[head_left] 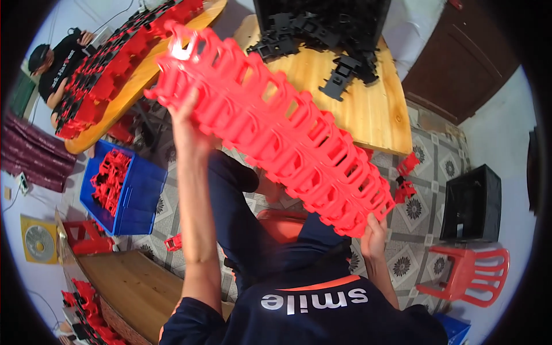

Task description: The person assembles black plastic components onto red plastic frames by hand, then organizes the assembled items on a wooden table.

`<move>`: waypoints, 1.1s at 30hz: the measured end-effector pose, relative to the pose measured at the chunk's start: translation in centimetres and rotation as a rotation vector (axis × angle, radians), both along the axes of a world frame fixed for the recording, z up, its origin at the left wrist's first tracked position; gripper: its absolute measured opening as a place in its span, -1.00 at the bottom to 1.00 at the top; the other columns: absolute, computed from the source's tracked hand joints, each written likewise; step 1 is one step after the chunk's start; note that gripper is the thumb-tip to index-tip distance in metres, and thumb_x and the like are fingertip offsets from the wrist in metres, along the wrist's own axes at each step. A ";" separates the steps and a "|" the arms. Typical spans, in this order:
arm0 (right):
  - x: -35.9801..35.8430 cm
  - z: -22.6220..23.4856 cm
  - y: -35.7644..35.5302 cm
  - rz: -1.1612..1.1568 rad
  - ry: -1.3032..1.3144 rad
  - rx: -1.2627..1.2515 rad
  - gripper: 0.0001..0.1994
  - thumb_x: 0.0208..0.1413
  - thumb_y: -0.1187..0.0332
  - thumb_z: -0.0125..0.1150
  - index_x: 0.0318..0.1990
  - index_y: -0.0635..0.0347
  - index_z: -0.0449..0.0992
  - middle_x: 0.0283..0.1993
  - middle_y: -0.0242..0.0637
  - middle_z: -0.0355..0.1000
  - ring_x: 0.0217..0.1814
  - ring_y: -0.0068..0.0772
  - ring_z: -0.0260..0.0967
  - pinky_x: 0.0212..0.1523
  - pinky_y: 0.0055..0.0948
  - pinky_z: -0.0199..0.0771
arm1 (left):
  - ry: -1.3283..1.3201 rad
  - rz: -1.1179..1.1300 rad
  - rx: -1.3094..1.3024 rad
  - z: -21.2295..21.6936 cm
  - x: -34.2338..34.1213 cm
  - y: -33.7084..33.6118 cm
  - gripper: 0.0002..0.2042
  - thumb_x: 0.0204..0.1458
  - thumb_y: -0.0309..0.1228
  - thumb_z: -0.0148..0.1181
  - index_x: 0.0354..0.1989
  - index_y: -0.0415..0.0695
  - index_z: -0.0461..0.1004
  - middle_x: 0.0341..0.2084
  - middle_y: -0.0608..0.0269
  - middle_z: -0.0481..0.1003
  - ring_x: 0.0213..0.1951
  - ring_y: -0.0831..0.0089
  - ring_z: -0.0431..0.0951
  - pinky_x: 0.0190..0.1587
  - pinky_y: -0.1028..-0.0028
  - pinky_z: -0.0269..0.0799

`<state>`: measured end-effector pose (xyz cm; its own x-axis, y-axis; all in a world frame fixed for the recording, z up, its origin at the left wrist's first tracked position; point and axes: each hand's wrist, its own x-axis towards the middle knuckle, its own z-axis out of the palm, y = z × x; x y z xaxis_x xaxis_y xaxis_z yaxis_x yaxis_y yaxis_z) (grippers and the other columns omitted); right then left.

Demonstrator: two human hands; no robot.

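Observation:
A long stack of red plastic frame pieces is held up in the air, slanting from upper left to lower right. My left hand grips its far end, with my arm stretched upward. My right hand holds the near end from below. Under the stack are my legs in dark trousers and a red stool.
A wooden table ahead carries loose black plastic pieces. At the left, another wooden table holds rows of red and black pieces, with a person beside it. A blue crate with red pieces, a black box and a red chair stand on the tiled floor.

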<state>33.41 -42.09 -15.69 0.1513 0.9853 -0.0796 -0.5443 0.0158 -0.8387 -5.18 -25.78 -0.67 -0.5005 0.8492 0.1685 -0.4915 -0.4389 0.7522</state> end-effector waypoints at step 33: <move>-21.5 2.3 1.7 1.231 0.349 -0.124 -0.81 0.32 0.39 0.01 0.00 0.14 0.48 -0.13 -0.35 0.52 -0.04 -0.46 0.43 -0.03 -0.43 0.36 | 0.710 -1.891 -0.665 -2.5 32.2 23.2 -0.62 -0.07 -0.41 0.37 -0.03 -0.20 0.54 -0.13 0.13 0.61 -0.13 0.34 0.63 0.04 0.27 0.51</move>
<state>11.95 -40.41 -13.35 -0.8958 0.4434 -0.0315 -0.3345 -0.7192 -0.6090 27.00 -2.63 -3.19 0.8147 0.1226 -0.5667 0.4573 0.4650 0.7580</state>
